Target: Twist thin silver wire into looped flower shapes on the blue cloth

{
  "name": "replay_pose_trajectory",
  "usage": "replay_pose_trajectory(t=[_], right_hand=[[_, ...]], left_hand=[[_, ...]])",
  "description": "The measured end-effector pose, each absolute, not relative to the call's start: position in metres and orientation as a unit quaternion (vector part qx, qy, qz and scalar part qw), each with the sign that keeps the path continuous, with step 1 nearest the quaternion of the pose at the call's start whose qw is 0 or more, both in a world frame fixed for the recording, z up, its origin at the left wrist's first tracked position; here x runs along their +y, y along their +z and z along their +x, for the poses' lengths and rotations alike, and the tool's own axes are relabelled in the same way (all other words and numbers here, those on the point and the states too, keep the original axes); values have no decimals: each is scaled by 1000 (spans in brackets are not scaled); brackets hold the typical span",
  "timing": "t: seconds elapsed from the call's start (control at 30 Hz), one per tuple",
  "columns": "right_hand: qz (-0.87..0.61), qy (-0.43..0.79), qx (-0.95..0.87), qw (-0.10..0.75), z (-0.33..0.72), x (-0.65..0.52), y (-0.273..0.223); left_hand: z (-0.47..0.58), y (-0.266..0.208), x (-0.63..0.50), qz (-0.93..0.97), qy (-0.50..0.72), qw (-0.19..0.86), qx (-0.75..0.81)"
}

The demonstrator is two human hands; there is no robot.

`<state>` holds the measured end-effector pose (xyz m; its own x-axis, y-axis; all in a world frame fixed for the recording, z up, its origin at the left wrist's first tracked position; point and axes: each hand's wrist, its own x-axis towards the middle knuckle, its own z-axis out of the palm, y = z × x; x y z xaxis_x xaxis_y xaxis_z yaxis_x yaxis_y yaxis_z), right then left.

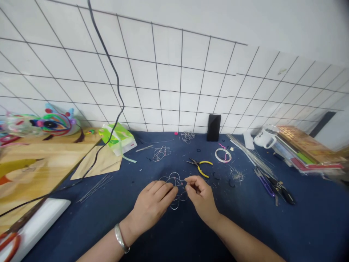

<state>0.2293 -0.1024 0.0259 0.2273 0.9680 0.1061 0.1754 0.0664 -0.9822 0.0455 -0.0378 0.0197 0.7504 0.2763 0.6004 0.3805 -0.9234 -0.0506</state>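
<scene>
Thin silvery wire bent into several loops (174, 208) lies between my hands, low over the blue cloth. My left hand (154, 200) is closed on the wire shape, fingers pressed together at its left side. Thumb and forefinger of my right hand (202, 198) pinch a wire end at the right side of the loops. Small pinkish spots show on the wire near the fingertips. My palms hide part of the shape. Just beyond the right hand lie yellow-handled pliers (204, 162), jaws pointing left.
Further wire coils (161, 153) and a wire tangle (188, 136) lie toward the tiled wall. A black phone (214, 127) leans there. On the right are a ring spool (223, 155), a wire bundle (252, 154), purple-handled scissors (265, 185) and a white mug (266, 136). A black cable (118, 87) hangs at left.
</scene>
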Motion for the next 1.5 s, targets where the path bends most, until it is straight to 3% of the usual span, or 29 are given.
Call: replay_pose_trajectory(t=[0.23,0.43,0.63,1.1,1.5], right_hand=[[-552,387,-507,537,229,-106,26],[-515,487,-394,585,236,-98,19],[-469,653,-319,502,239,-93,16],[-547,544,-390,502,254,-88,23],[-479,625,-342,514,263,-86,24]], left_hand=[[45,15,-37,-923,-321,62,-201],[43,14,-33,-926,-346,67,-137],[45,13,-38,-928,-348,79,-106],[49,11,-39,-938,-334,47,-85],[52,12,-36,-940,-325,43,-94]])
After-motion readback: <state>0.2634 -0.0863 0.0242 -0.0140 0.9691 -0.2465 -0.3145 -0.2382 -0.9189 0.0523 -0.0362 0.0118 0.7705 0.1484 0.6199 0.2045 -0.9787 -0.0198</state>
